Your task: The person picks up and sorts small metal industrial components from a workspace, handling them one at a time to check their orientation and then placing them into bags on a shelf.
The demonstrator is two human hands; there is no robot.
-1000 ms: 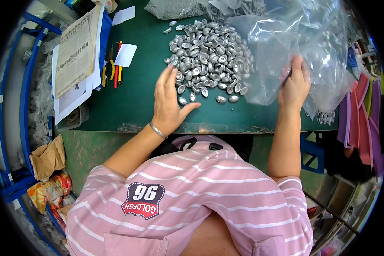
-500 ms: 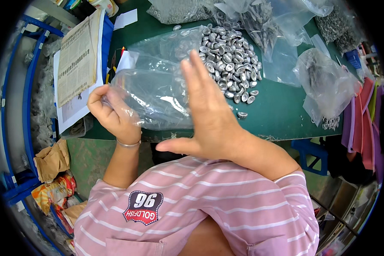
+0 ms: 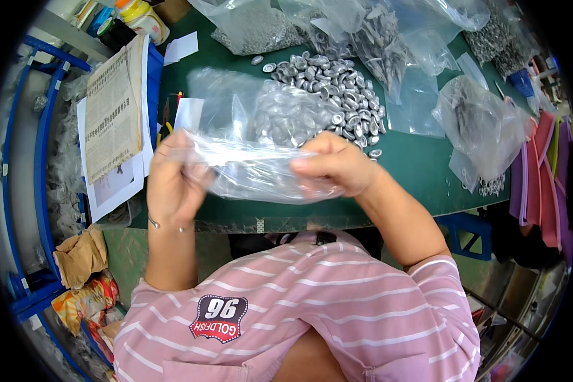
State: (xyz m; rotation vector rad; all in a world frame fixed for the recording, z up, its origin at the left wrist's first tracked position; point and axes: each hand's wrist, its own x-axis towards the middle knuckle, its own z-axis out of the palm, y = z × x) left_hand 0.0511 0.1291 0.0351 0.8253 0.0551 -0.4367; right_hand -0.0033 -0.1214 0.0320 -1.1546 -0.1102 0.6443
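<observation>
One left grip (image 3: 177, 181) and one right grip (image 3: 342, 167) clamp a crinkled, clear plastic bag (image 3: 251, 170) partly veiling oval, silvery pieces (image 3: 361, 107).

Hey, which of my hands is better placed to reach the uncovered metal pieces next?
Probably your right hand: it grips the clear plastic bag at its right end, close to the uncovered metal pieces. Your left hand holds the other end, farther away.

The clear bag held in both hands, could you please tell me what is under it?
Under the clear bag, silver pieces and green table show through blurrily; shiny folds hide the rest.
</observation>
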